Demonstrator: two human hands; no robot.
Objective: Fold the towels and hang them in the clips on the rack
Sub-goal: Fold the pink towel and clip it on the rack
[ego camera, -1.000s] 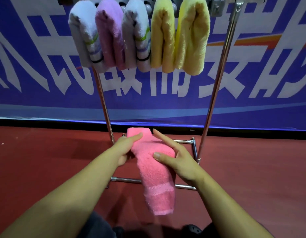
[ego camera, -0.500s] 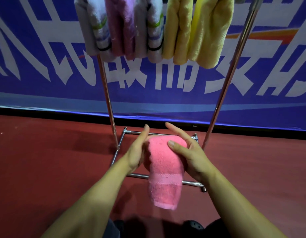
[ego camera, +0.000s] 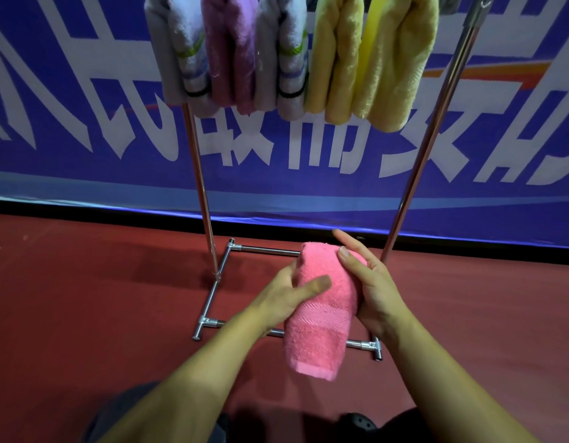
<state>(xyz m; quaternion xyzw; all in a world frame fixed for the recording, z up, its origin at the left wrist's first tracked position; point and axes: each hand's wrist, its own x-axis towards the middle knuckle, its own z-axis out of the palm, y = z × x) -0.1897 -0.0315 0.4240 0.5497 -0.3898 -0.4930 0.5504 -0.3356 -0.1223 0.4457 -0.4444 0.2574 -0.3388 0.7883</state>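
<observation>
Above the rack point(ego camera: 209, 199) base, both hands grip a folded pink towel point(ego camera: 321, 318).

Pink towel point(ego camera: 321, 314), terry with a woven band near the lower end, folded into a long narrow strip, held upright between left hand point(ego camera: 288, 298) and right hand point(ego camera: 369, 289), lower end hanging free above the rack's base. Metal rack point(ego camera: 417, 161), two slanted poles rising from a rectangular tube base on the red floor. Hanging side by side at the rack's top, left to right: grey striped towel point(ego camera: 180, 49), purple towel point(ego camera: 232, 52), second grey striped towel point(ego camera: 286, 59), yellow towel point(ego camera: 337, 59), second yellow towel point(ego camera: 401, 59); clips out of view
</observation>
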